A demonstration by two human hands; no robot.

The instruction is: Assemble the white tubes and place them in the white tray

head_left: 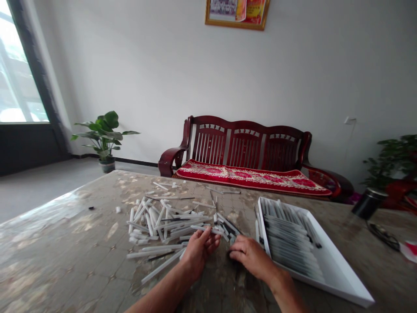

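My left hand (201,248) pinches a slim whitish pen-like tube (198,227) between thumb and fingers, at the right side of a loose heap. That heap (159,219) is made of similar white tubes with a few thin black rods among them. To its right, my right hand (249,254) is closed, its fingertips curled down beside a small cluster of dark and clear pieces (228,228). Whatever those fingertips hold is hidden. Just right of this hand, a shallow white box (339,269) holds many translucent pen-like tubes (289,239) lying in rows.
Everything lies on a patterned brown table (81,261). A small black piece (91,208) and a white piece (117,209) lie left. At the right are a black cylinder (369,204) and a dark cable (384,237). Behind stands a red wooden bench (244,148).
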